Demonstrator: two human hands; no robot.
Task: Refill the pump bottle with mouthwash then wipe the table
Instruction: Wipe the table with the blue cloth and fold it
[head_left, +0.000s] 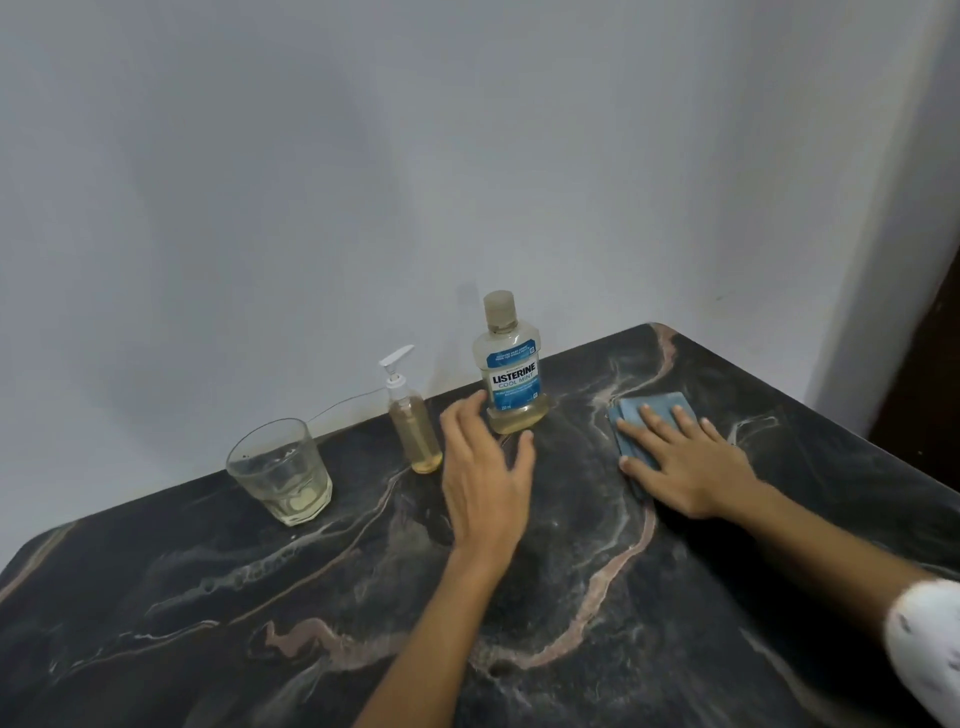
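Note:
A clear pump bottle (413, 423) with a white pump stands near the wall, holding pale yellow liquid. To its right stands a capped mouthwash bottle (511, 364) with a blue label and a little yellow liquid at the bottom. My left hand (483, 478) hovers with spread fingers just in front of and between the two bottles, holding nothing. My right hand (685, 462) lies flat with straight fingers on a folded blue cloth (652, 410), pressing it against the dark marble table (311, 597).
A glass tumbler (280, 470) with a little pale liquid stands left of the pump bottle. The grey wall runs close behind the bottles. The table's right edge slants down past the cloth, with a dark wooden surface beyond it.

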